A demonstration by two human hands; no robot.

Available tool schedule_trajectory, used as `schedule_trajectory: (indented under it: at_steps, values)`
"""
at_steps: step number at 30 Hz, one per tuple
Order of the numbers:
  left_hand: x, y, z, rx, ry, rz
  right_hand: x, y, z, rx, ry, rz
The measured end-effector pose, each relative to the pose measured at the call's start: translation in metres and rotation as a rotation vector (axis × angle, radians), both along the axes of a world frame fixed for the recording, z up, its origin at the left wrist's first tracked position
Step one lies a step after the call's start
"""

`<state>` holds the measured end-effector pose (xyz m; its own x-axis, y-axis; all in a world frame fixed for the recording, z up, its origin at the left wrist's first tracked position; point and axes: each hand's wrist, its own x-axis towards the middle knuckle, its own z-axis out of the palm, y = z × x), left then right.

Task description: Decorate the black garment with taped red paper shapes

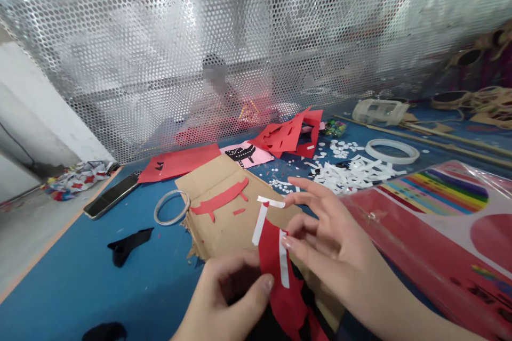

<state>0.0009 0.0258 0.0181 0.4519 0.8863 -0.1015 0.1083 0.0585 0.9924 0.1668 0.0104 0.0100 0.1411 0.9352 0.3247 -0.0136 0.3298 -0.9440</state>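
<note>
My left hand (pixel 236 293) is closed on a red cutout (pixel 274 258), its thumb on the front face. White tape strips run along the cutout: one strip (pixel 260 224) on its left edge, another (pixel 284 264) near its right edge, and a short strip (pixel 271 202) across the top. My right hand (pixel 328 240) pinches the cutout's right edge, thumb on the right strip, with the upper fingers stretched near the top strip. Black pieces (pixel 306 298) show behind and below the cutout. Under my hands lies brown cardboard (pixel 224 229) bearing a red cut shape (pixel 221 198).
On the blue table (pixel 156 287) are a phone (pixel 112 195), a tape roll (pixel 172 208), another tape roll (pixel 392 151), black scraps (pixel 128 245), red sheets (pixel 180 162) and white strips (pixel 356 173). Plastic-covered sheets (pixel 448 234) lie right. A perforated metal panel (pixel 160 64) stands behind.
</note>
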Motion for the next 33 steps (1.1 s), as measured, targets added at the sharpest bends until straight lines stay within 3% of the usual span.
schedule_trajectory:
  at_steps: [5, 8, 13, 16, 24, 27, 33]
  values:
    - [0.001, 0.0, -0.003, -0.055, -0.006, -0.112, -0.003, -0.003, -0.003, 0.005, -0.028, 0.0]
    - [0.001, 0.0, -0.005, -0.047, 0.025, -0.082, -0.003, -0.003, -0.005, 0.035, -0.083, -0.035]
    - [0.002, 0.002, 0.001, 0.014, 0.007, 0.03, 0.005, -0.007, -0.002, 0.375, -0.637, -0.241]
    - [0.001, 0.003, 0.003, 0.09, 0.05, 0.098, 0.007, -0.011, -0.002, 0.485, -0.826, -0.254]
    - [-0.005, 0.0, -0.001, 0.329, 0.216, 0.055, 0.005, -0.011, -0.005, 0.55, -0.835, -0.25]
    - [-0.007, 0.001, -0.002, 0.408, 0.225, -0.003, 0.005, -0.012, -0.005, 0.551, -0.839, -0.23]
    - [-0.009, 0.001, -0.001, 0.534, 0.245, 0.002, 0.005, -0.013, -0.006, 0.596, -0.886, -0.218]
